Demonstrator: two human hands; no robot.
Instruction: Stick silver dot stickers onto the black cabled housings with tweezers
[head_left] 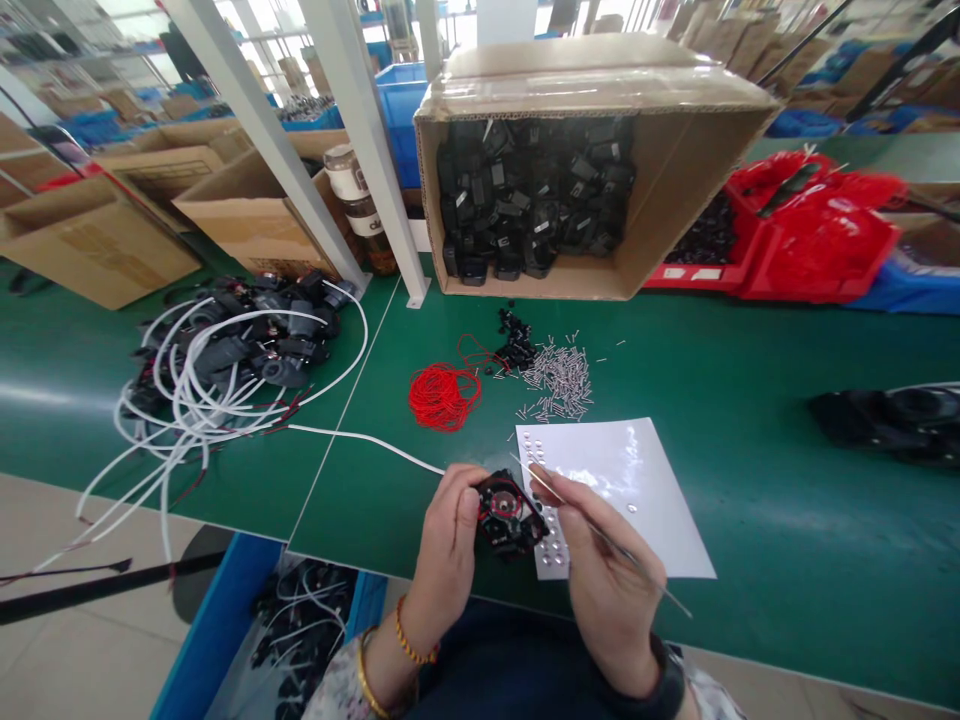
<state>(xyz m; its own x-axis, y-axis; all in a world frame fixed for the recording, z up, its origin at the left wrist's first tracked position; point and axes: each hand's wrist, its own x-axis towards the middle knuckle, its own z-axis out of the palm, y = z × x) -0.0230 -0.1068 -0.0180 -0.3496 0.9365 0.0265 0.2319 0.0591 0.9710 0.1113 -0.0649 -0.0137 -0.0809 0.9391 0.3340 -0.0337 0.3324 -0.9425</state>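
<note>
My left hand (pixel 450 535) is closed around the edge of an opened black plastic housing (pixel 511 512) with a red ring inside. A white cable (pixel 367 440) leads away from it to the left. In my right hand (pixel 611 570), the fingers pinch a long thin metal tool (pixel 619 552), its tip just above the housing's upper right. Whether it is a pick or tweezers I cannot tell. Beneath my right hand is a white sheet (pixel 652 500) bearing rows of small clear round pieces. Beyond the hands are a red wire coil (pixel 444 397), small black parts (pixel 516 340) and many metal pins (pixel 561 380).
Black units with white cables (pixel 247 345) are heaped at left. A cardboard box (pixel 682 190) of black housings stands at the back, beside red bins (pixel 817 240). Another black unit (pixel 892 420) lies far right. Below the table edge is a blue crate (pixel 217 625).
</note>
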